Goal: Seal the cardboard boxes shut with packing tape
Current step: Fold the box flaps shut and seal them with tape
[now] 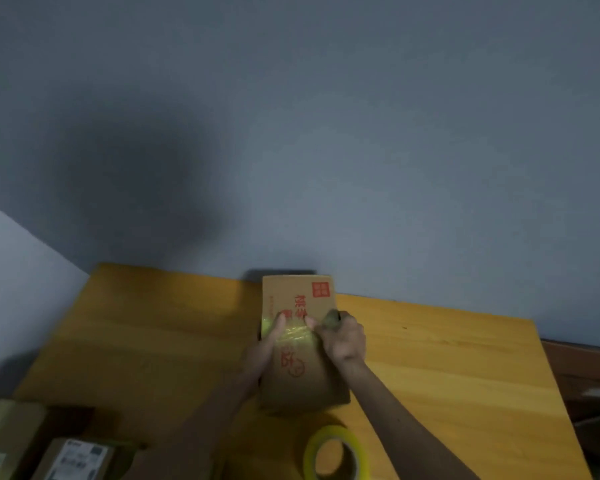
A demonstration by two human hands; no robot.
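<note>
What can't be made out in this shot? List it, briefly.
Head view only:
Grey object gripped by the right hand: blurred, mostly covered by its fingers.
Left hand fingers: hidden past the cardboard box edge.
Tape roll: cut off by the bottom edge.
Label on the lower-left box: too blurred to read.

A yellow-orange wooden bench [447, 358] has its far edge against a grey-blue wall [361, 133]. A broad, soft shadow [146, 188] lies on that wall above the bench's far left corner. A paler wall [11, 289] adjoins at left. Dark brown wooden furniture [582, 372], blurred, sits beyond the bench's right edge.
</note>
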